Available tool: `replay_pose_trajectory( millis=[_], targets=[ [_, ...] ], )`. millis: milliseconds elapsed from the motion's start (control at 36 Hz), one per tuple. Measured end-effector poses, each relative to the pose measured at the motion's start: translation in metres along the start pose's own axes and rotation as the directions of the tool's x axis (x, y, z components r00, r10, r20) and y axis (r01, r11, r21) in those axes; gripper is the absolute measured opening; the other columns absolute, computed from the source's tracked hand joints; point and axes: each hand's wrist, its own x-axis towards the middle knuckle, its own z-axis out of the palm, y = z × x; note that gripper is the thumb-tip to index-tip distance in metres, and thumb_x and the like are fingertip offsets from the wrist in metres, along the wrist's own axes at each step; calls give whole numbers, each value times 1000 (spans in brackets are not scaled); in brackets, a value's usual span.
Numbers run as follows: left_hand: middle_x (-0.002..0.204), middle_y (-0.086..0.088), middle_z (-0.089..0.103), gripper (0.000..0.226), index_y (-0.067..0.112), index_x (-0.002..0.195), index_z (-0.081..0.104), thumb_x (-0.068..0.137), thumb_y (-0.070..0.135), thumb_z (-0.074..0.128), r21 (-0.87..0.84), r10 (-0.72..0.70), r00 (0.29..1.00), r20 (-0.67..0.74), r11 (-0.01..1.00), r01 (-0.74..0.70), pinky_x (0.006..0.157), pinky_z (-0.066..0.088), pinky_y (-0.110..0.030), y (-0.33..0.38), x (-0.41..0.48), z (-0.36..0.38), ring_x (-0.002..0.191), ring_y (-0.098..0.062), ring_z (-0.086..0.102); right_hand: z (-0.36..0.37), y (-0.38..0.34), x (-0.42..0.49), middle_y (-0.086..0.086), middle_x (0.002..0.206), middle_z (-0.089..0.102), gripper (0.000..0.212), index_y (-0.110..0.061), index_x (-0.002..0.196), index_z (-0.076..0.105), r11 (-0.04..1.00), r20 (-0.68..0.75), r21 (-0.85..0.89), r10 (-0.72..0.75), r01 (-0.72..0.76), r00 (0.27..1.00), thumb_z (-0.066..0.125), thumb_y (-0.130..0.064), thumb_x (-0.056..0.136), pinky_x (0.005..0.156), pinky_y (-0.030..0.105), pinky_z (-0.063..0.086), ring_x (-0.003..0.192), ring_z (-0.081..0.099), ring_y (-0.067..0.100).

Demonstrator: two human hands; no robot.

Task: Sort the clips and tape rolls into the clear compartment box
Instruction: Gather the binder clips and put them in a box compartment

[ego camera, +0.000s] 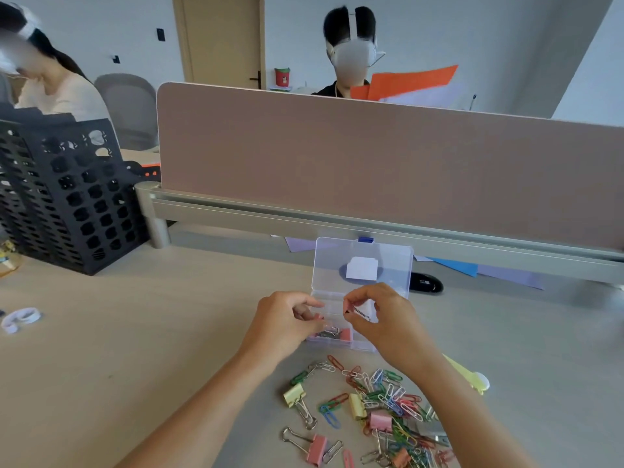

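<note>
The clear compartment box (363, 261) stands open on the desk, its lid upright with a white label. Both hands hover over its tray. My right hand (381, 319) pinches a binder clip by its wire handle (360, 312). My left hand (287, 320) pinches a pink binder clip (319, 318) at the tray's left side. A pink binder clip (345, 334) lies in the tray. A heap of coloured paper clips and binder clips (374, 400) lies on the desk just in front of the box. A white tape roll (21, 318) lies far left.
A black perforated basket (67, 197) stands at the back left. A pink divider panel (371, 170) runs behind the box, with two people beyond it. A black object (426, 283) and coloured paper sheets (479, 268) lie right of the box; a pale yellow object (472, 380) lies by my right forearm.
</note>
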Motion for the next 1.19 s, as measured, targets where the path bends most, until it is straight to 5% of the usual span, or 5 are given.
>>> replay_pose_trajectory(
  millis=[278, 556, 806, 972, 1194],
  targets=[
    [72, 8, 58, 16, 22, 79, 78, 68, 32, 86, 158, 68, 996, -62, 986, -58, 56, 36, -7, -6, 1, 0, 63, 9, 49, 1, -4, -2, -17, 89, 69, 16, -31, 85, 70, 942, 4, 330, 57, -55, 998, 72, -16, 80, 63, 17, 49, 61, 49, 4],
    [81, 12, 59, 18, 30, 79, 73, 66, 33, 85, 97, -12, 999, 40, 995, 8, 56, 35, -9, -14, 5, 0, 61, 4, 49, 7, -3, -4, 0, 85, 69, 28, -22, 91, 68, 909, 79, 402, 86, -110, 993, 66, 3, 78, 76, 21, 56, 78, 67, 16],
    [87, 7, 65, 16, 30, 79, 73, 67, 24, 82, 77, -57, 996, 73, 996, 51, 59, 38, -17, -22, 11, -3, 62, -3, 51, 7, 2, -7, -16, 88, 70, 23, -32, 84, 64, 969, 71, 239, 45, -61, 996, 72, -13, 74, 84, 25, 49, 86, 61, 0],
    [89, 7, 64, 13, 31, 77, 73, 69, 23, 79, 68, -52, 995, 81, 997, 46, 61, 35, -18, -20, 9, -4, 60, 1, 46, 6, 7, -8, -46, 95, 53, 14, -41, 82, 63, 998, 62, -56, -14, 17, 998, 70, -32, 74, 87, 25, 16, 92, 50, -6],
    [90, 6, 52, 14, 34, 76, 75, 74, 21, 77, 157, 20, 997, 79, 987, -32, 74, 29, -10, -16, 6, -5, 99, -11, 42, 6, 17, -6, -37, 96, 62, 10, -44, 83, 66, 976, 98, -209, -47, 67, 994, 69, -46, 73, 84, 29, 18, 102, 39, -6]
  ],
)
